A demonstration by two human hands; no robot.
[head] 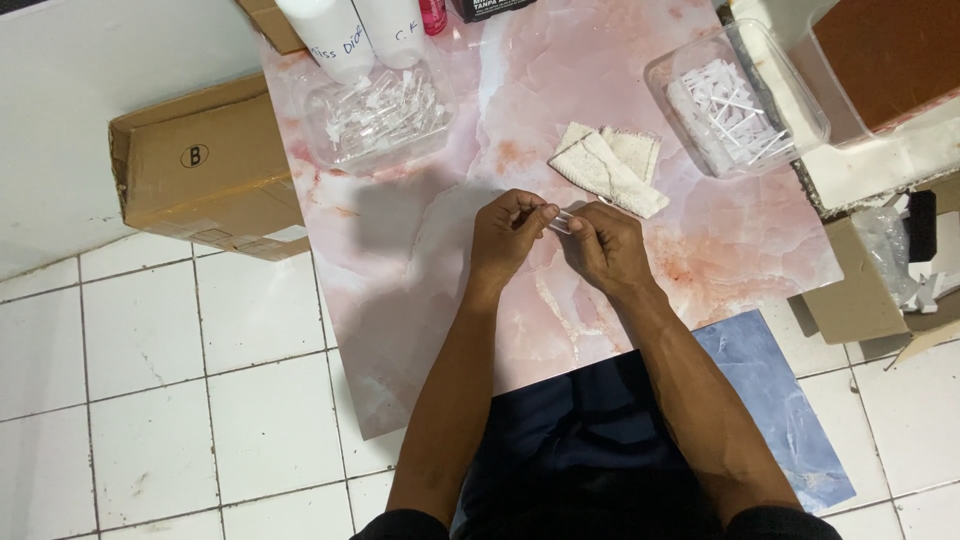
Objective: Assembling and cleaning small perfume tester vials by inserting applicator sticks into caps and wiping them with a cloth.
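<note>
Both hands meet over pink marble board (pixel 420 300): left hand (pixel 505 238) and right hand (pixel 600 245) pinch small clear plastic piece (pixel 562 221) between fingertips, just below folded cloth (pixel 608 165).

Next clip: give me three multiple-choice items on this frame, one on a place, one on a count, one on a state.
1. Where does the folded cloth lie?
A. on the floor tiles
B. on the pink marbled board, just beyond the hands
C. inside a tub

2. How many clear plastic tubs stand on the board?
A. two
B. four
C. none

3. The left hand and right hand are:
A. flat and apart
B. pinching one small clear piece together
C. holding the cloth

Answers: 1 B, cloth rests on the board; 2 A, one tub left, one tub right; 3 B, fingertips meet on it.
</note>
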